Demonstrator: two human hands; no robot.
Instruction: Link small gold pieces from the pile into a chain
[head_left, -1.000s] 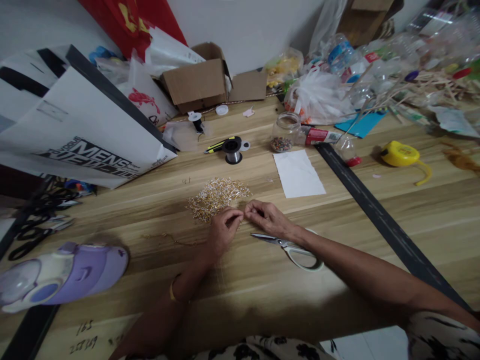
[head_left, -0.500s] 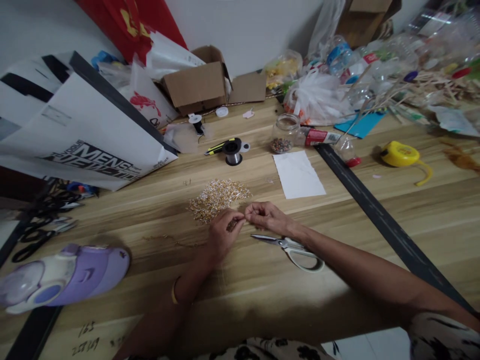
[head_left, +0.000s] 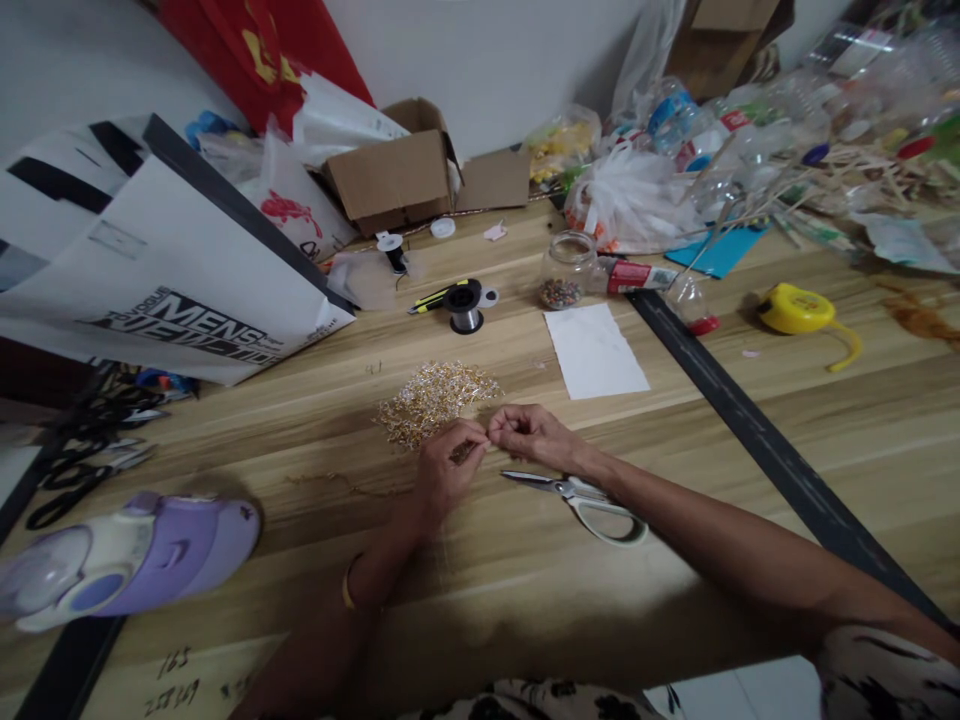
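My left hand (head_left: 450, 465) and my right hand (head_left: 531, 433) meet fingertip to fingertip over the wooden table, both closed in a pinch. What lies between the fingertips is too small to make out. Just beyond my left hand spreads a pile of small gold and clear beads or findings (head_left: 435, 395). A thin gold strand (head_left: 345, 485) trails across the table to the left of my left wrist. Beside my right wrist lies a pair of scissors (head_left: 581, 497) with pale handles, its blades pointing left toward my hands.
A wire spool (head_left: 465, 308) and a yellow-black cutter (head_left: 435, 297) lie beyond the pile. Near them are a jar of beads (head_left: 566, 270), white paper (head_left: 596, 350) and a yellow tape measure (head_left: 796, 308). A purple bottle (head_left: 172, 550) and several scissors (head_left: 86, 480) are at left.
My hands hold nearly the same pinch at the same spot. The view has shifted very slightly; the objects on the table stay in place.
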